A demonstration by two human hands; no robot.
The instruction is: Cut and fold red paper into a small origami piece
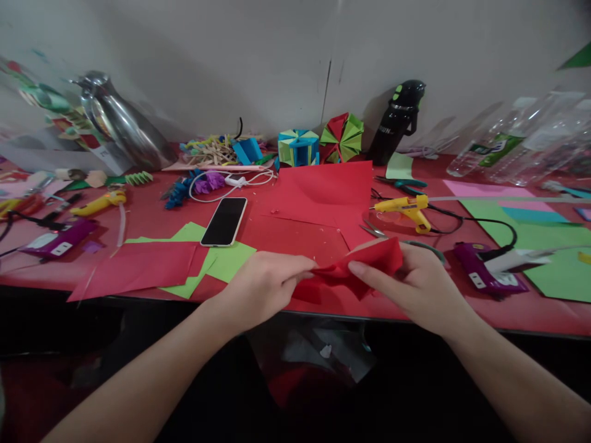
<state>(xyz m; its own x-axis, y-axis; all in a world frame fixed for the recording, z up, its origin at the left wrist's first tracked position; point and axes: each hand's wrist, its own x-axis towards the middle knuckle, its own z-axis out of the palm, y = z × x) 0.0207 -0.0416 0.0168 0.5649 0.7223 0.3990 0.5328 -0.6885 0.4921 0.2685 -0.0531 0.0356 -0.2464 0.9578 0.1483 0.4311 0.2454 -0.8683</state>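
A folded piece of red paper point(369, 261) is held between my two hands, just above the table's front edge. My left hand point(268, 286) pinches its left end between thumb and fingers. On the other side, my right hand point(415, 283) grips it with the thumb on the near face and the fingers behind, partly hidden. Beyond the hands lies a larger red sheet point(327, 191) on the red table. A pair of scissors point(373, 230) rests just past the held paper, partly covered by it.
A phone point(225, 221) lies on green paper point(235, 258) at left, beside red paper point(143, 267). Yellow glue guns point(406, 209) and purple power strips point(489, 271) flank the work area. Folded paper models point(298, 147), a steel jug point(124, 123), a black bottle point(397, 123) and plastic bottles point(508, 141) line the wall.
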